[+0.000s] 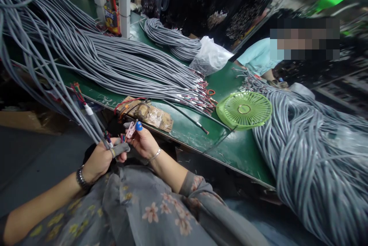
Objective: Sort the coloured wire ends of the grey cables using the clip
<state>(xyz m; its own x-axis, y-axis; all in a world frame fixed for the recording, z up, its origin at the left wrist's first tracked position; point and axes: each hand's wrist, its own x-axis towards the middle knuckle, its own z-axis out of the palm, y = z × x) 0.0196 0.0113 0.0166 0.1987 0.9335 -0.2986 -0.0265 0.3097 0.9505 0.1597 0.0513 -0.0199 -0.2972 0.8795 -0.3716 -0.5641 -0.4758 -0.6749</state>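
Observation:
My left hand [100,158] is closed around a few grey cables [80,112] close to their stripped ends, with a grey covering on its thumb. Thin coloured wires [123,138] fan out from the cable end between my two hands. My right hand [145,144] pinches a small pale pink piece [131,130], perhaps a hand tool, right beside those wires. A blue cap [138,126] covers one of its fingertips. Another cable end with a white sleeve [89,110] and red wires sticks up above my left hand.
A long bundle of grey cables [115,58] lies across the green table [230,154]. A taped cardboard block [155,115] sits at the near edge, a green fan [244,110] farther right. More cables [301,142] hang over the right side. A co-worker [258,58] sits beyond.

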